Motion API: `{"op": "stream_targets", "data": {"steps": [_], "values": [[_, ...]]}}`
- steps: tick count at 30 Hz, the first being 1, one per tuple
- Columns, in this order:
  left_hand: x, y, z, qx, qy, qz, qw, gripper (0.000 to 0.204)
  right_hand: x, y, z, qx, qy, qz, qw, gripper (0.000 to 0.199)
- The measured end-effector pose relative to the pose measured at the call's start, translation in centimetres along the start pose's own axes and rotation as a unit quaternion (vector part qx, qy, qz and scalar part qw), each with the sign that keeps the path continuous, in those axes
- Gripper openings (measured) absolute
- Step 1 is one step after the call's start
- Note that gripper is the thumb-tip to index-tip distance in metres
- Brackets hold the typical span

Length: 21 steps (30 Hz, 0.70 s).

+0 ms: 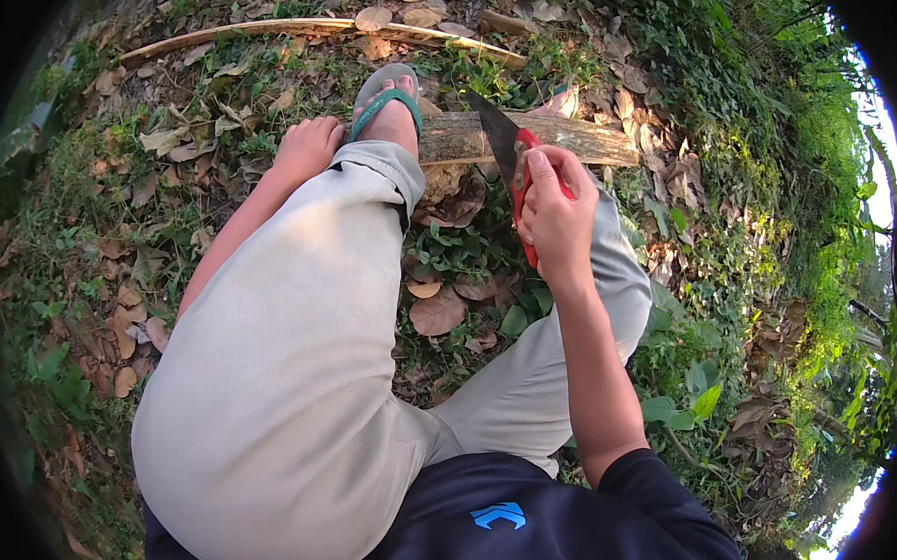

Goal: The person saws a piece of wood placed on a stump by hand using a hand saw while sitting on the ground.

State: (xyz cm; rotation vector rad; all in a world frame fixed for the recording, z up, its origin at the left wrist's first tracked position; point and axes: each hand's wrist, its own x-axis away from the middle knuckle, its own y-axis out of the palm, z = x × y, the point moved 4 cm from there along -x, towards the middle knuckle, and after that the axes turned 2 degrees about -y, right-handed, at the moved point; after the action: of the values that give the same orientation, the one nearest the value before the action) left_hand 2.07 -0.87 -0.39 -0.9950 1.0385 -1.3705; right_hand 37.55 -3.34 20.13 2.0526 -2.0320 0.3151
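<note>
My right hand (pixel 558 210) is closed around the red handle of a hand saw (pixel 504 142). Its dark, tapering blade points away from me, lying across the view of a short length of wood (pixel 588 141). Whether the teeth touch the wood cannot be made out. My foot in a green-strapped flip-flop (pixel 401 99) presses on the wood toward its left end. Beside that foot, my left hand (pixel 310 146) is curled down at the wood's left end, its fingertips mostly hidden.
A long, thin, curved strip of wood (pixel 257 28) lies on the ground beyond the foot. Dry leaves (pixel 437 313) and low green plants cover the soil around my legs in grey trousers (pixel 292 357). Dense greenery (pixel 782 115) rises on the right.
</note>
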Motion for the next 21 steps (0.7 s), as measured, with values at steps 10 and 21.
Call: {"op": "stream_targets", "data": {"steps": [10, 21], "values": [[-0.1, 0.1, 0.4, -0.003, 0.004, 0.019, 1.0, 0.031, 3.4, -2.6, 4.4, 0.245, -0.259, -0.021, 0.934, 0.015], [-0.4, 1.1, -0.6, -0.013, -0.023, -0.032, 0.999, 0.033, 4.5, -1.2, 2.7, 0.19, -0.366, 0.024, 0.911, 0.014]]}}
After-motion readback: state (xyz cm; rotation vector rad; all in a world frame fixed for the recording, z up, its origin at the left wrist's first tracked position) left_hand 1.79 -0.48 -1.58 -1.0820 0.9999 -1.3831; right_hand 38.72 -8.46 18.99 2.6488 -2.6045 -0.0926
